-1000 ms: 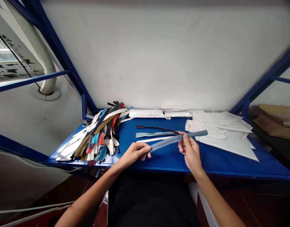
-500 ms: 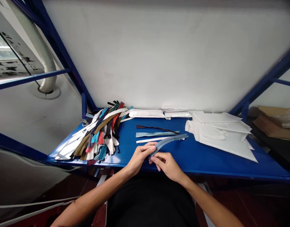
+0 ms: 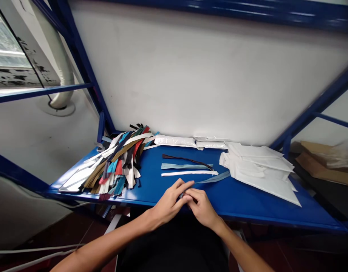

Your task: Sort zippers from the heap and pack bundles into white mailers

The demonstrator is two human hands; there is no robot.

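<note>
A grey-blue zipper [image 3: 216, 178] runs from between my hands toward the white bags on the right. My left hand [image 3: 172, 198] is closed on its near end, fingers pinched. Against it, my right hand [image 3: 200, 206] also grips that end, fingertips touching the left's. The fingers hide most of the held end. Just beyond my hands, three zippers lie side by side on the blue table: a white one [image 3: 187, 173], a light blue one [image 3: 185, 166] and a dark brown, twisted one [image 3: 185, 159].
A heap of many-coloured zippers [image 3: 117, 162] covers the table's left side. White plastic bags [image 3: 261, 170] are spread at the right. White wrapped packets [image 3: 175, 141] line the wall. The blue table's [image 3: 151, 185] front edge is close to my body; a cardboard box [image 3: 324, 162] stands far right.
My hands have come closer together, lower in view, around the zipper's end. The zipper's free part has dropped lower and flatter, uncovering the white zipper. The camera view has shifted slightly.
</note>
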